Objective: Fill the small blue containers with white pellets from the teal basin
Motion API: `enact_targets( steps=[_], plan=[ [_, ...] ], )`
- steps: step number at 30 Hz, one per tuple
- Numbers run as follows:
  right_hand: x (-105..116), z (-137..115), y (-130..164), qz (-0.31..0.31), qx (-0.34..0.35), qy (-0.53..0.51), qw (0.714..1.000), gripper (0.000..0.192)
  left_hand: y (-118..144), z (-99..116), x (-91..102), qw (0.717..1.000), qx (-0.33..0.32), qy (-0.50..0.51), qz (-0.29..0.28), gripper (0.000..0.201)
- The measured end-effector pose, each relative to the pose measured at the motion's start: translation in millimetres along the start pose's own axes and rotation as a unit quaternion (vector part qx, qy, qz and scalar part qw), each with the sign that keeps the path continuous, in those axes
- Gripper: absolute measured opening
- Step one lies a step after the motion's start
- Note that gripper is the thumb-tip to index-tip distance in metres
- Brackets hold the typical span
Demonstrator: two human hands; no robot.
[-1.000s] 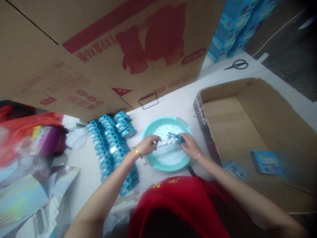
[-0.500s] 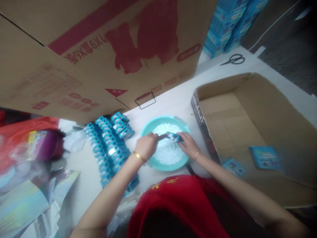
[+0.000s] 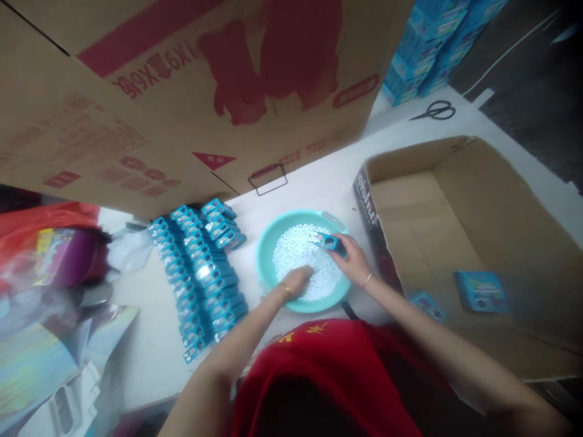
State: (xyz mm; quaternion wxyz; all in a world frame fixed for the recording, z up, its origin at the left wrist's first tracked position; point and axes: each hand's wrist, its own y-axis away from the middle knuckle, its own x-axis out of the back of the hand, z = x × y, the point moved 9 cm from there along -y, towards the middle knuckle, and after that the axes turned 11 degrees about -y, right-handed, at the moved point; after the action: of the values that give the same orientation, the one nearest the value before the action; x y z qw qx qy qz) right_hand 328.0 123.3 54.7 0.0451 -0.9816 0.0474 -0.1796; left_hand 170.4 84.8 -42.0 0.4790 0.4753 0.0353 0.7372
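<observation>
Turquoise plastic, round and shallow, the basin [image 3: 266, 258] sits at the middle of the frame on the white surface [image 3: 319, 185], heaped with small white pellets [image 3: 298, 255] that look grainy and matte. The right hand [image 3: 353, 261] rests over the basin's right rim, pinching a small glossy blue rectangular box [image 3: 328, 243] between thumb and fingertips just above the pellets. The left hand [image 3: 298, 280] lies lower in the basin, fingers curled down into the pellets; whether it grips any cannot be told. A thin gold bangle circles each wrist.

Left of the basin, rows of matching small blue boxes [image 3: 200, 267] lie packed side by side on the surface. A large brown corrugated carton with red print [image 3: 182, 91] fills the upper left of the frame. At the right, an open brown cardboard box [image 3: 478, 200] holds two flat blue packets [image 3: 480, 291] on its floor. Black scissors [image 3: 435, 111] lie at the upper right, near a stack of blue cartons [image 3: 432, 48]. Crinkled shiny foil bags [image 3: 40, 352] fill the lower left.
</observation>
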Motion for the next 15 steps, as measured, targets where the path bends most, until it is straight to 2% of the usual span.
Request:
enact_targets(
  steps=[4,6,9,12,15],
  plan=[
    [1,4,2,0.006,-0.003,-0.006,1.0,0.035,13,-1,12.3,0.998,-0.015,0.065,0.001,0.029],
    [0,5,3,0.003,0.0,-0.004,1.0,0.036,24,-1,29.5,0.993,-0.02,0.118,0.011,0.029],
    [-5,4,6,-0.015,0.009,0.004,1.0,0.035,44,2,68.1,0.984,-0.037,0.169,0.034,0.028],
    [-14,1,8,-0.048,0.033,0.015,0.998,0.035,59,11,112.2,0.991,-0.047,0.111,0.049,0.024],
    [-24,-6,12,-0.086,0.066,0.032,0.994,0.038,62,27,146.7,0.998,-0.034,-0.002,0.05,0.019]
  ],
)
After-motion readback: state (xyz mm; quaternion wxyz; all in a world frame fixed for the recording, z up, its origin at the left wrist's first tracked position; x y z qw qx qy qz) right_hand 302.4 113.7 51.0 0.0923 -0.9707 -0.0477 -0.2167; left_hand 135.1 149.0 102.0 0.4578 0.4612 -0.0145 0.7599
